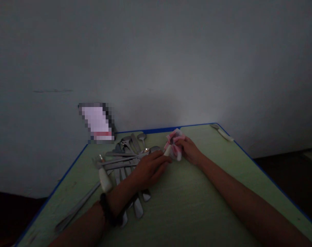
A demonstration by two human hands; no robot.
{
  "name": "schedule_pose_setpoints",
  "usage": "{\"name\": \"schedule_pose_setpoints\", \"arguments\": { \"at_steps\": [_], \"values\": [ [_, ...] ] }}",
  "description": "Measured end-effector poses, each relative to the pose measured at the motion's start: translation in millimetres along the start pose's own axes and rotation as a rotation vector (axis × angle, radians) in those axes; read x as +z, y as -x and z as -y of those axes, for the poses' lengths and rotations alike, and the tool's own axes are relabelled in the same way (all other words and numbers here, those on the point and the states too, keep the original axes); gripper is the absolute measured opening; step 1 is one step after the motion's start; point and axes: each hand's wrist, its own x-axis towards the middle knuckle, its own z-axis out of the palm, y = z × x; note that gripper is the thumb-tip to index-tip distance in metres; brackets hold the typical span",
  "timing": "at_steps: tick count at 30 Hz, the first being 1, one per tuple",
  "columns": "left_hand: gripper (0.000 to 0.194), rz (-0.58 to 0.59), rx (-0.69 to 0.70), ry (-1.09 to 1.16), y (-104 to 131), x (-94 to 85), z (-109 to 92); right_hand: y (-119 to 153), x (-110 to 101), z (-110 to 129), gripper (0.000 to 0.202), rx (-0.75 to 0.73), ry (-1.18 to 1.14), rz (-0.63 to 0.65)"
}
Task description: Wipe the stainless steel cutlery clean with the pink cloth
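Note:
My left hand [152, 168] is closed on the pale handle of a white-handled utensil [167, 151]. The head of that utensil is hidden inside a crumpled pink-and-white cloth [176, 133], so I cannot tell its kind. My right hand [189, 148] pinches the cloth around it. Beneath and beyond my left forearm lies a pile of metal cutlery [122, 164], with spoons and several flat handles. Another piece with a thick white handle [104, 180] rests beside my left wrist, which wears a dark band.
A white-handled spoon [224, 133] lies by the far right corner of the green table [197, 206], which has a blue edge. At the back left, a blurred-out device [96, 120] leans on the grey wall [156, 61]. Long metal utensils [77, 204] lie at the left.

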Motion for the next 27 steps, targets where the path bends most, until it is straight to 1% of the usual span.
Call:
{"name": "schedule_pose_setpoints", "arguments": {
  "at_steps": [11, 18, 25, 27],
  "values": [
    [0.022, 0.011, 0.006, -0.006, 1.2, 0.3, 1.3, -0.1, -0.8, 0.2, 0.024, -0.016, -0.017, -0.023],
    [0.022, 0.018, 0.006, 0.001, 0.4, -0.2, 0.9, 1.0, 1.0, 1.4, 0.024, -0.014, -0.039, -0.016],
    [0.022, 0.024, 0.008, -0.001, 0.4, 0.3, 1.2, 0.4, -0.2, 0.1, 0.024, -0.021, -0.015, -0.026],
    [0.023, 0.025, 0.008, -0.003, 0.3, 0.8, 1.7, 0.3, -0.9, -0.4, 0.023, -0.031, 0.004, -0.005]
  ]
}}
